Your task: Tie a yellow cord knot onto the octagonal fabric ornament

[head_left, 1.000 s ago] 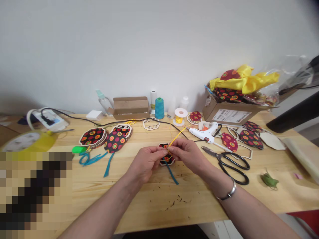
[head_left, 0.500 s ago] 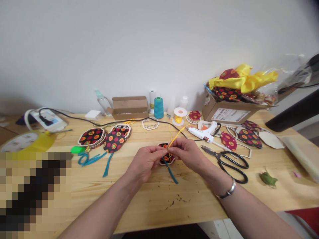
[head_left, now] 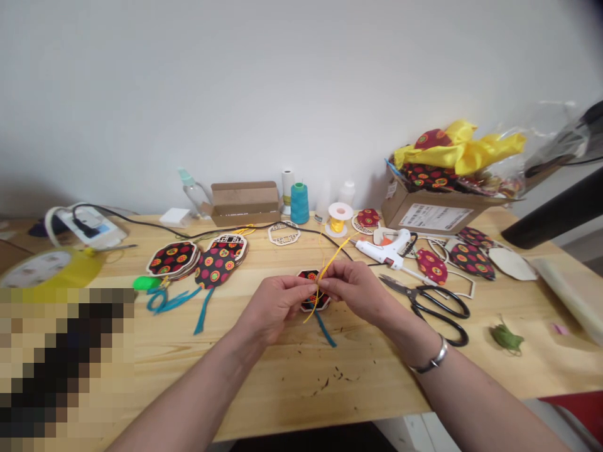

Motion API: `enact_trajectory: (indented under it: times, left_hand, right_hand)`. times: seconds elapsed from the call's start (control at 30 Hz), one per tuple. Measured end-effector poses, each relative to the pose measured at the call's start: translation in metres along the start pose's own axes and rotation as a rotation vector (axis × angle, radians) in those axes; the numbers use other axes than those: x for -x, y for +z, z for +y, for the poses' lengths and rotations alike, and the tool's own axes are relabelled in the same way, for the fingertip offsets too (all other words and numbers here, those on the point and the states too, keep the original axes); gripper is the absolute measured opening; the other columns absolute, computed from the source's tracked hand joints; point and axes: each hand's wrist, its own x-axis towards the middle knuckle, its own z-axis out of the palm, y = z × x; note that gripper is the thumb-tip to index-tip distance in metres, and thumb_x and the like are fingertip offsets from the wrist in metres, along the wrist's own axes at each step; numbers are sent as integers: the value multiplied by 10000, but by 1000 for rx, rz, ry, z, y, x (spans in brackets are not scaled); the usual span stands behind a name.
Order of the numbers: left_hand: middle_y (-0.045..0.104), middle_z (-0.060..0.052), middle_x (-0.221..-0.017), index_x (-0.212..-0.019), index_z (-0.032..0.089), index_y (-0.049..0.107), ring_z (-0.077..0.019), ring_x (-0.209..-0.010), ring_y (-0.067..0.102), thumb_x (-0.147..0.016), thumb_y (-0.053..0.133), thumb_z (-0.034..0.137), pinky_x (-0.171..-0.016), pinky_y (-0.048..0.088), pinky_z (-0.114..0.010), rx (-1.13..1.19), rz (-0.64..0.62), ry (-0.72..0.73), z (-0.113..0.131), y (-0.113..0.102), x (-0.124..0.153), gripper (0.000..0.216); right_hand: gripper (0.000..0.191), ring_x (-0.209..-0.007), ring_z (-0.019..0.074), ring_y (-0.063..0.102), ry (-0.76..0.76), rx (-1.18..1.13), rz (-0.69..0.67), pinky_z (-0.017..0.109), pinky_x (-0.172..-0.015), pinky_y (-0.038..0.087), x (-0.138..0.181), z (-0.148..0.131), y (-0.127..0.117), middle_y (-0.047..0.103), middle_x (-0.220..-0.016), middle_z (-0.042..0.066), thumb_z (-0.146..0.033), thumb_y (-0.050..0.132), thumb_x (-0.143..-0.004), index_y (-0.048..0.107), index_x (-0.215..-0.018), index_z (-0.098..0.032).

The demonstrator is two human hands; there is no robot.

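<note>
My left hand (head_left: 276,304) and my right hand (head_left: 358,290) meet at the middle of the wooden table (head_left: 301,383), fingertips pinched on a thin yellow cord (head_left: 335,253). The cord runs up and back toward a white spool of yellow cord (head_left: 340,218), and a short loose end hangs down below my fingers. Just behind and under the fingertips lies a small hexagonal piece covered in dark dotted fabric (head_left: 313,290), with a teal tassel (head_left: 325,329) trailing toward me. A silver bracelet sits on my right wrist.
Black scissors (head_left: 431,307) and a white glue gun (head_left: 389,249) lie right of my hands. Fabric-covered pieces (head_left: 196,258) and teal tassels (head_left: 176,300) lie left. A cardboard box with yellow and dotted fabric (head_left: 440,188) stands back right; a teal thread cone (head_left: 299,203) stands by the wall.
Both hands stay pinched at the same spot. The loose end of the yellow cord now hangs lower below my fingers than a second ago.
</note>
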Motion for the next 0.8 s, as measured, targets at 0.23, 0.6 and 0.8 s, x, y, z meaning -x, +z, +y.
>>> enact_trajectory:
  times: [0.23,0.6,0.8]
  left_hand:
    - [361,69,-356,-713,99,686,-24,-353,203,-623,673,301,-386,73,-213,-84,-46,-21,3,0,1,221]
    - [393,65,-387,-699,107,673,-19,-361,210,-630,676,276,-387,86,-208,-2,33,51,2,-2,-2,182]
    - [392,74,-363,-677,107,678,-19,-353,232,-625,686,243,-377,145,-193,41,93,78,3,0,0,146]
  right_hand:
    - [99,-480,66,419,-32,69,-58,194,-468,326,1,1,-4,488,-507,-29,-159,532,-693,577,-615,-119]
    - [137,-621,118,550,-8,224,-98,241,-593,421,-1,3,-12,643,-690,28,-235,556,-734,650,-752,-137]
    - [175,-609,114,533,-100,400,33,234,-575,407,3,3,-12,637,-668,16,-272,519,-787,632,-717,-157]
